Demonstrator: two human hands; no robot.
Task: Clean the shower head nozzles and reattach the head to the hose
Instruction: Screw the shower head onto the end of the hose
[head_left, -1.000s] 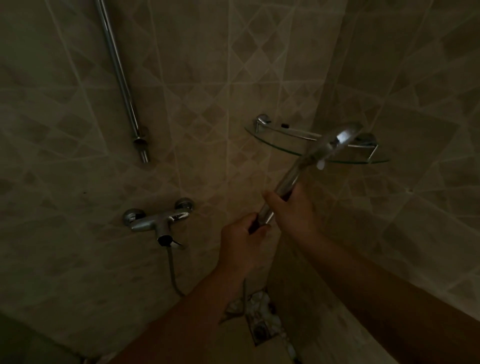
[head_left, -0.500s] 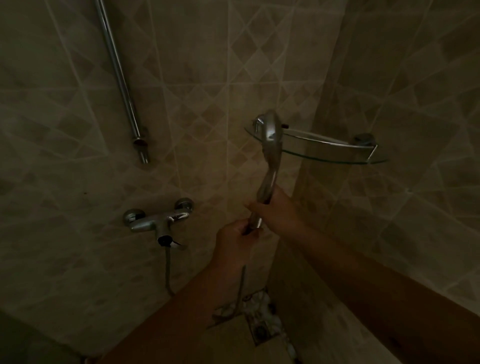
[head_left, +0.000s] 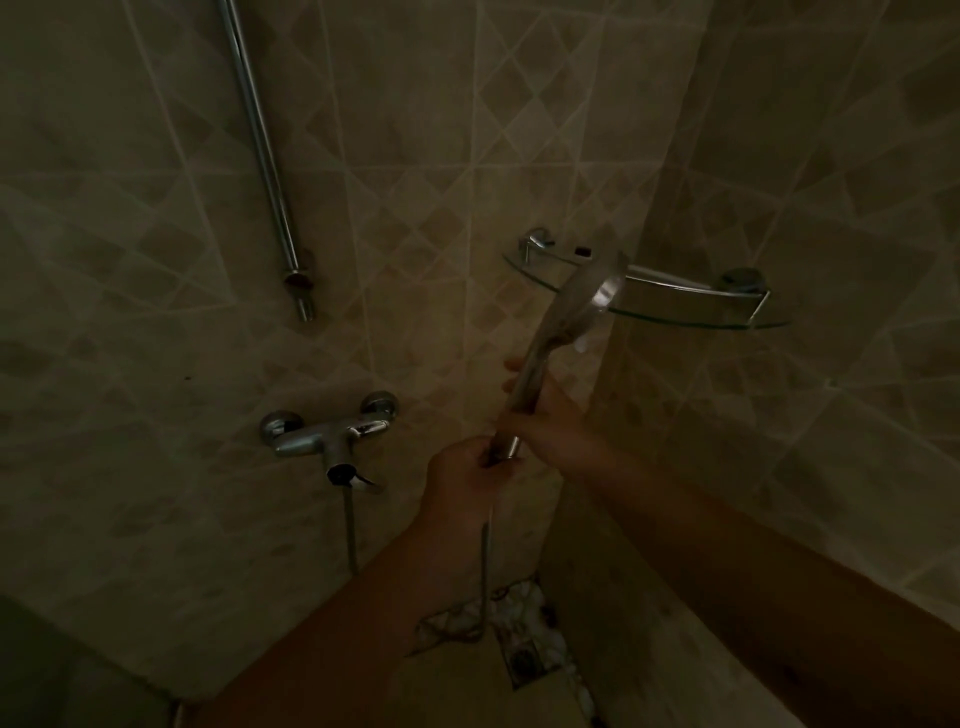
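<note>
A chrome shower head (head_left: 576, 306) points up and to the right in the dim shower, its handle running down to both hands. My right hand (head_left: 553, 421) grips the middle of the handle. My left hand (head_left: 462, 480) grips the hose end at the base of the handle, where the two meet. The metal hose (head_left: 487, 561) hangs from my left hand down to the floor and loops back up to the wall mixer tap (head_left: 327, 434). The nozzle face is turned away and hidden.
A glass corner shelf (head_left: 691, 306) with a chrome rail sits just behind the head. A chrome riser bar (head_left: 262, 150) runs down the left wall. A floor drain (head_left: 524, 660) lies below the hands. Tiled walls close in on both sides.
The head swung from pointing right to upright, and now tilts back up and to the right. Both hands kept their hold near the handle base.
</note>
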